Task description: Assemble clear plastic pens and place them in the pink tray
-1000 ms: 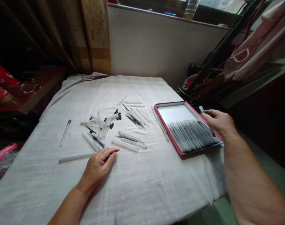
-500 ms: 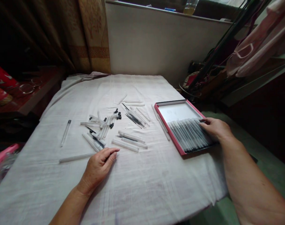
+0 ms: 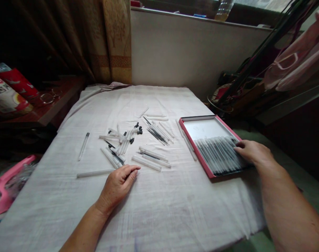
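Note:
My left hand (image 3: pixel 120 183) rests on the cloth with its fingers curled together and nothing showing in them. Just beyond it lie loose clear pen barrels (image 3: pixel 146 163), thin black refills (image 3: pixel 156 134) and a heap of clear caps and barrels (image 3: pixel 124 140). At the right, a shallow pink-edged box (image 3: pixel 198 154) holds a row of clear pens with dark ends (image 3: pixel 219 154). My right hand (image 3: pixel 254 152) is closed at the right end of that row, over the box's side. Its fingertips are partly hidden, so what they grip does not show.
A white cloth (image 3: pixel 159 217) covers the table. Small black plugs (image 3: pixel 139 128) lie near its middle, and a single pen (image 3: pixel 83 146) lies at the left. Left of the table are a pink plastic object (image 3: pixel 7 189) and a side table (image 3: pixel 67 101) with glasses on it.
The whole view has shifted, so everything appears farther right and more shows on the left. Both hands keep nearly the same places relative to the pens and the box.

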`<state>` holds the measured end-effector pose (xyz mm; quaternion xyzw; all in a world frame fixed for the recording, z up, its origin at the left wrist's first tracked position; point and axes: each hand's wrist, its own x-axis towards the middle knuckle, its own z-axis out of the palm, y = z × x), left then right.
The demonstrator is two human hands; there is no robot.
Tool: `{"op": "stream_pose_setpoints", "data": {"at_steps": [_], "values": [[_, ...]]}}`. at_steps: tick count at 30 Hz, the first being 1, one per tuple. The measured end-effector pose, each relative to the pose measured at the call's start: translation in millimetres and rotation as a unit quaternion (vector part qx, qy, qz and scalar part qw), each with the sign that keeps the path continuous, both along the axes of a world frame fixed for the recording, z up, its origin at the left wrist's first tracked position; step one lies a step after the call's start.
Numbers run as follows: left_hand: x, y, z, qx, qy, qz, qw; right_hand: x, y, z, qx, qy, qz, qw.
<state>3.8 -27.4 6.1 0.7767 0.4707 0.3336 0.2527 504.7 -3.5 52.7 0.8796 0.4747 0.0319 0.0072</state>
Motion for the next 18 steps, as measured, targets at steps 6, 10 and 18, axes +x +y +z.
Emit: {"op": "stream_pose_setpoints", "data": {"at_steps": [6, 10, 18], "values": [[-1, 0, -0.8, -0.002, -0.002, 0.005, 1.000, -9, 0, 3.6, -0.049, 0.020, -0.038, 0.998], [0, 1, 0.1, -0.013, -0.005, 0.010, 1.000, -26, -2, 21.9, -0.015, -0.009, -0.044, 0.999], [-1, 2, -0.7, -0.112, -0.119, 0.066, 0.984, -172, 30, 32.6, 0.128, 0.130, 0.282, 0.942]]}}
